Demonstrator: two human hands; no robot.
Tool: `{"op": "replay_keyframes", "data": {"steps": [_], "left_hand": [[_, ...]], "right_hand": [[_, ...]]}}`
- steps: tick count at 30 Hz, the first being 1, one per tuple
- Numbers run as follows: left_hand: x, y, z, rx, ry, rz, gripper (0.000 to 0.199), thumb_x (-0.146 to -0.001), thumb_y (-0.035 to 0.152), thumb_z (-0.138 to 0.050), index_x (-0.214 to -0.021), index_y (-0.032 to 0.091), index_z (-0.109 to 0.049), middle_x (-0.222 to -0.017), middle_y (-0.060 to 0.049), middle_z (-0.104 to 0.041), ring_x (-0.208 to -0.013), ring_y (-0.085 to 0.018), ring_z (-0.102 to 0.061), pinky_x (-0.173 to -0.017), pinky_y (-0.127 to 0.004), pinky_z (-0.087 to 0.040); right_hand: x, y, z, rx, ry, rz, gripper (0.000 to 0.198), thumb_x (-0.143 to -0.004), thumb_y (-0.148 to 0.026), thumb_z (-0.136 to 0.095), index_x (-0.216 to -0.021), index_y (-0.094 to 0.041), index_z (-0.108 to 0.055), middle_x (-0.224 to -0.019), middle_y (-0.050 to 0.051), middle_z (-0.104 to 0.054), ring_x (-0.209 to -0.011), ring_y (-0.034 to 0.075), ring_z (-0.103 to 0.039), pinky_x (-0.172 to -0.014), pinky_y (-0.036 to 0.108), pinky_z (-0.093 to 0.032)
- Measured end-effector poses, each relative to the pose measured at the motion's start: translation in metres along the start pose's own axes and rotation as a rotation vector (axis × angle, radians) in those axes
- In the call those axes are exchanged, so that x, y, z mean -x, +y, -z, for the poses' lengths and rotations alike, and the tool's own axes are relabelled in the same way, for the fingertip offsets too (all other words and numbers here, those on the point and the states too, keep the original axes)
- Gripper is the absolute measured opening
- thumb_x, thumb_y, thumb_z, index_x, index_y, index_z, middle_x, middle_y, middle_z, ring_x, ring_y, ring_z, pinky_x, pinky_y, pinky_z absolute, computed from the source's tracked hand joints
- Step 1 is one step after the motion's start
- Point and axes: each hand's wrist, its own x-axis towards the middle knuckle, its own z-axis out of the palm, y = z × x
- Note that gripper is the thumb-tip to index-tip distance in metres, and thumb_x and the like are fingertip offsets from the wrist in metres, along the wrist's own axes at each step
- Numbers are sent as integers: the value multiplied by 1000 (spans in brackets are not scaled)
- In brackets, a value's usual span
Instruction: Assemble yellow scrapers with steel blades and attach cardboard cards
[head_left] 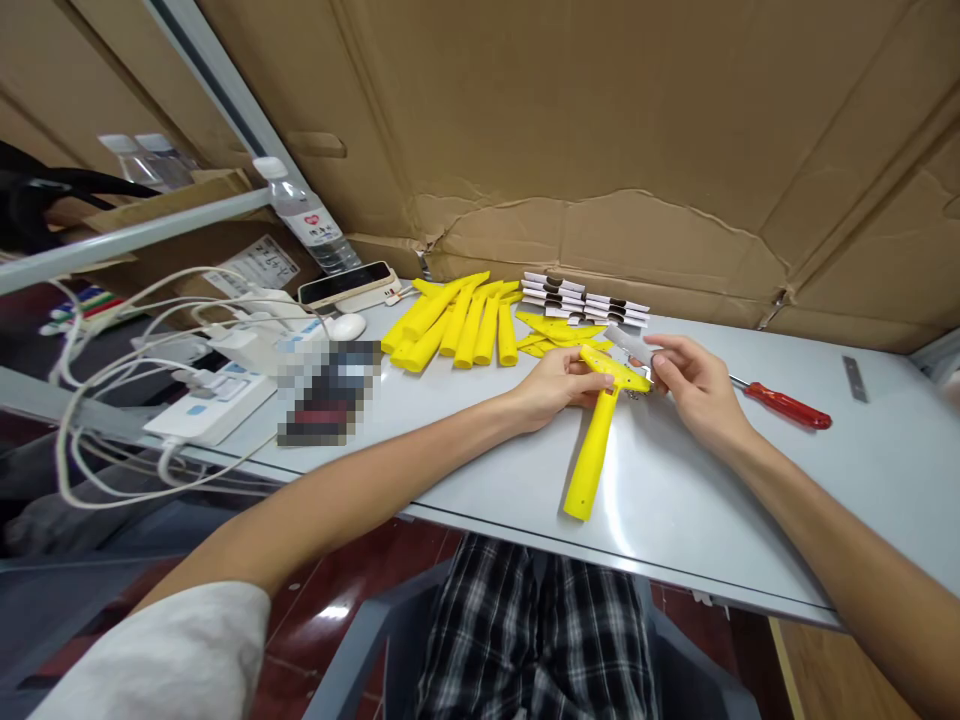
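My left hand (551, 390) is closed around the head of a yellow plastic scraper handle (592, 455), whose grip points down toward the table's front edge. Between the fingers of my right hand (699, 388) is a thin metal blade (628, 345), held at the right end of the scraper head. Small shiny bits show under the head, too small to name. Behind my hands lie loose flat yellow pieces (555, 330). A red-handled screwdriver (791, 405) rests just right of my right hand, its shaft partly hidden.
Several yellow handles (472, 325) lie piled left of paper-wrapped blades (585, 297). Farther left are a phone (349, 286), a water bottle (311, 220) and a power strip (214, 405) with tangled cables. A flat metal piece (854, 380) lies right. Cardboard (600, 120) stands behind the table.
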Motion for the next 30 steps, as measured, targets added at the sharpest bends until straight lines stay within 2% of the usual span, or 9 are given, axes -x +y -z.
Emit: {"op": "replay_keyframes", "data": {"steps": [2,6,11,19,25,30], "left_hand": [[1,1,0,-9,-13,5,41,-72,24,-93,-107,13,-74,-103,-11,-79,-89,-18,-75,-87,-37,-59],[2,1,0,-36,-18,0,45,-70,28,-95,-107,13,-75,-103,-11,-80,-89,-19,-75,-85,-36,-60],[3,1,1,-42,-26,-6,46,-69,30,-96,-107,13,-76,-104,-11,-79,-89,-19,-75,-81,-34,-60],[1,-1,1,-80,-34,-26,43,-74,30,-93,-110,14,-76,-105,-11,-79,-90,-18,-74,-83,-34,-60],[2,-2,2,-76,-63,-63,45,-75,31,-92,-114,15,-75,-111,-13,-79,-94,-20,-75,-83,-34,-59],[5,0,-2,-86,-23,-63,43,-72,32,-94,-105,14,-75,-98,-9,-79,-86,-19,-74,-79,-32,-58]], "right_hand": [[0,-1,1,-26,-3,-5,62,-88,-65,-71,-130,-19,-62,-83,3,-66,-68,9,-53,-64,22,-47],[1,-3,2,-54,-28,-52,63,-85,-71,-73,-116,-16,-66,-103,10,-72,-80,12,-62,-73,24,-52],[-1,0,3,-90,-61,-82,69,-83,-74,-73,-120,-16,-67,-109,11,-73,-97,18,-69,-86,29,-56],[-2,5,4,-99,-112,-109,70,-81,-74,-73,-118,-15,-66,-97,9,-72,-96,19,-70,-81,26,-54],[-2,2,5,-56,-77,-78,68,-80,-73,-75,-113,-14,-64,-85,5,-68,-75,10,-60,-68,20,-45],[-2,0,3,-74,-70,-100,69,-77,-77,-75,-102,-14,-62,-89,6,-68,-75,10,-59,-67,20,-46]]}}
